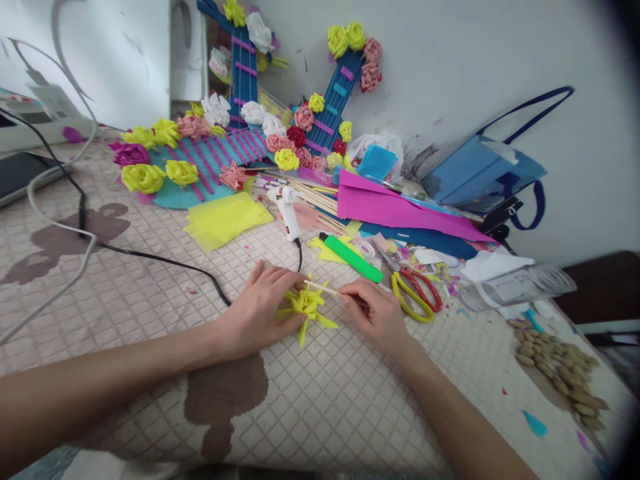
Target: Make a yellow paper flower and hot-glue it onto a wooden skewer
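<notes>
A yellow paper flower (307, 303) with pointed petals lies on the quilted cloth (350, 400). My left hand (265, 307) rests against its left side, the thumb and fingertips closed on its petals. A thin pale wooden stick (323, 287) sticks out from my right hand (373, 310), pinched between thumb and fingers. The stick's far end reaches over the flower's upper edge, near my left fingertips. Just beyond the hands are a white glue gun (286, 212) and a bright green marker (354, 259).
Scissors (413, 293) with yellow and red handles lie right of my right hand. Behind are yellow sheets (227, 219), magenta paper (400, 210) and flower-covered blue guitar shapes (210, 167). Peanuts (560, 370) lie at right; a black cable (160, 259) crosses the left side.
</notes>
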Demonstrator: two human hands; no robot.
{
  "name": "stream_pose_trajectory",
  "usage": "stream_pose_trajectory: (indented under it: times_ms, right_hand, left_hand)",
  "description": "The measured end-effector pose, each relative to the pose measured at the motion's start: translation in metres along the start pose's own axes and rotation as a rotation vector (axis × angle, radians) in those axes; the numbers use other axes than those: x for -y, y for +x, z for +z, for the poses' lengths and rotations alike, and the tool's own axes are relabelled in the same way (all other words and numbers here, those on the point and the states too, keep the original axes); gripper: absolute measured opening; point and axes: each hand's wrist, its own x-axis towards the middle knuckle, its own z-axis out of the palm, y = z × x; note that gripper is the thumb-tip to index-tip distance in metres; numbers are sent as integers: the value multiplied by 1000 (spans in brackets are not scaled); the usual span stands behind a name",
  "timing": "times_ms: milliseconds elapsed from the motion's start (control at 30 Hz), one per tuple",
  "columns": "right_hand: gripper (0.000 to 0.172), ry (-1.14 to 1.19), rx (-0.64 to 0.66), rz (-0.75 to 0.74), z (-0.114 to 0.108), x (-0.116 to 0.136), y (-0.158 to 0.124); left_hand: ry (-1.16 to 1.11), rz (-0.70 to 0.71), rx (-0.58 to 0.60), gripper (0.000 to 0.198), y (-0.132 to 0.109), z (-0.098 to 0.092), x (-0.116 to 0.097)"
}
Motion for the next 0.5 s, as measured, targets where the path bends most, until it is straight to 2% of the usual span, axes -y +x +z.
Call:
stream_pose_trajectory:
  times_ms: [500]
  right_hand:
    - [12, 0, 3, -5, 0, 0, 0]
  left_hand:
    - [-6, 9, -20, 43, -1, 2, 3]
